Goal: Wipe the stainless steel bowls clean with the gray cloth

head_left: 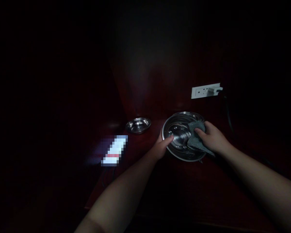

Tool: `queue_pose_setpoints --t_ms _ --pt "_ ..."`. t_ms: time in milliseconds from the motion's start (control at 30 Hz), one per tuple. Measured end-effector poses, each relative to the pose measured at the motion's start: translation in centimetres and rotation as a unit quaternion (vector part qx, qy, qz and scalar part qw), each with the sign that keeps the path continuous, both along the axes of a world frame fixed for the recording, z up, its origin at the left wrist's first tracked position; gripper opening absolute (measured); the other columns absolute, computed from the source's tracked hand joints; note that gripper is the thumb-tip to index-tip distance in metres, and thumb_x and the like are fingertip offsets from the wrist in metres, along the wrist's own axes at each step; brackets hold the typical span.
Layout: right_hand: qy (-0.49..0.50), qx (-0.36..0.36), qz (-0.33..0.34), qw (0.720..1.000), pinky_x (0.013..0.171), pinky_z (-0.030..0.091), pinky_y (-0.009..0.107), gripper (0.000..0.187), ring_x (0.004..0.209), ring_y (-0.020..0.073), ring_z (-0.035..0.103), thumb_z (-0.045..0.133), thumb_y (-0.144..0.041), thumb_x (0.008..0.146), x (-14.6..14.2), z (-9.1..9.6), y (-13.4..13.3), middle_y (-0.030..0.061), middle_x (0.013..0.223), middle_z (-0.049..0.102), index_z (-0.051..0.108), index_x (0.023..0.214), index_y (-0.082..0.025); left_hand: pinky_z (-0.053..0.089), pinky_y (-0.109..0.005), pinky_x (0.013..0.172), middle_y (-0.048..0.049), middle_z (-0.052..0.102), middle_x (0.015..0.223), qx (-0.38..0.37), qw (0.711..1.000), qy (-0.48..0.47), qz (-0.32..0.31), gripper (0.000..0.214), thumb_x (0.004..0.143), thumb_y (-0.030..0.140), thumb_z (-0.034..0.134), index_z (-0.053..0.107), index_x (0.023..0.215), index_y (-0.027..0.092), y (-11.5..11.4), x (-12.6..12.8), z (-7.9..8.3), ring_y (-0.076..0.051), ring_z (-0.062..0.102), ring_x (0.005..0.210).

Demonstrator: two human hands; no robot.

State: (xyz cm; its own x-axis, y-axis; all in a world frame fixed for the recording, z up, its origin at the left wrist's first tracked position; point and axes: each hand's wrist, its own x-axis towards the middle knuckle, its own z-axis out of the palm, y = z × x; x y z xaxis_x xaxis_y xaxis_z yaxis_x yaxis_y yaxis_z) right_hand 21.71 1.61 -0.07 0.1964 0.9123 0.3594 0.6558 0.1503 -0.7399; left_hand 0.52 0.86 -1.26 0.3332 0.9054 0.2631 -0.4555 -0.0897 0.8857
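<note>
A shiny stainless steel bowl is tilted toward me over the dark red surface. My left hand grips its left rim, thumb inside and the other fingers hidden behind the wall. A grey-green cloth is folded over the bowl's right rim, part of it lying inside. My right hand pinches the cloth against that rim, with the thumb on the inner side. Part of another metal rim shows behind the bowl; whether it is a second bowl I cannot tell.
A smaller steel bowl stands at the back left. Nearer lies a bright, pixelated screen, with a thin cable below it. On the back wall is a white socket plate with a plug and hanging cord. The surroundings are very dark.
</note>
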Motion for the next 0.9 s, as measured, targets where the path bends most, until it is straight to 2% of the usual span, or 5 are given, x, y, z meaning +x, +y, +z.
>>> queue_pose_setpoints --t_ms 333,567,900 --pt "0.018 -0.004 0.019 1.0 0.059 0.046 0.032 0.018 0.072 0.021 0.061 0.052 -0.038 0.08 0.25 0.02 0.02 0.006 0.087 0.065 0.054 0.089 -0.023 0.037 -0.045 0.101 -0.01 0.065 0.115 -0.034 0.999 0.009 -0.004 0.059 0.069 0.035 0.071 0.055 0.122 0.017 -0.04 -0.03 -0.36 -0.032 0.051 0.12" --pt "0.049 -0.018 0.027 0.998 0.059 0.048 0.032 0.02 0.072 0.021 0.062 0.052 -0.038 0.081 0.3 -0.12 0.14 0.0065 0.089 0.066 0.056 0.091 -0.022 0.036 -0.044 0.102 -0.0101 0.063 0.119 -0.009 1.0 0.009 -0.01 0.063 0.07 0.037 0.071 0.051 0.127 0.019 -0.22 -0.02 -0.27 -0.031 0.05 0.122" --pt "0.05 -0.012 0.028 0.998 0.062 0.049 0.032 0.021 0.074 0.0211 0.062 0.054 -0.038 0.079 0.13 0.08 -0.05 0.0061 0.087 0.065 0.056 0.091 -0.021 0.038 -0.044 0.1 -0.0108 0.061 0.124 -0.024 1.0 0.013 -0.002 0.066 0.069 0.038 0.072 0.05 0.128 0.019 -0.4 0.08 -0.18 -0.031 0.052 0.119"
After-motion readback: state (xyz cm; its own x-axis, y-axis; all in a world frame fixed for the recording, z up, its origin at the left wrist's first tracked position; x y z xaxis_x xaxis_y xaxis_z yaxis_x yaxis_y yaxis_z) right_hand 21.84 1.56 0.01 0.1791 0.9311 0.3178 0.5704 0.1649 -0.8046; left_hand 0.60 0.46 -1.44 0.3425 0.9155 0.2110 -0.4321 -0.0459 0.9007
